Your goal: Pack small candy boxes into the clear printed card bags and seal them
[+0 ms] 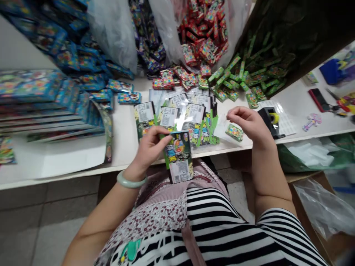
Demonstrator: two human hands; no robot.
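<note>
Pale green bangle (131,183) on its wrist, the left hand (152,146) pinches one black-and-green printed packet (179,157), whitish label low, before the table (122,129). Beyond, a translucent bag (236,26) holds many red boxes (205,37). Rightward lies one green box (234,133); whether the right hand (245,120) grips the clear film (222,130) cannot be told.

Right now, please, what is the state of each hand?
Left hand: closed, holding a printed packet.
Right hand: fingers curled; grip cannot be told.
</note>
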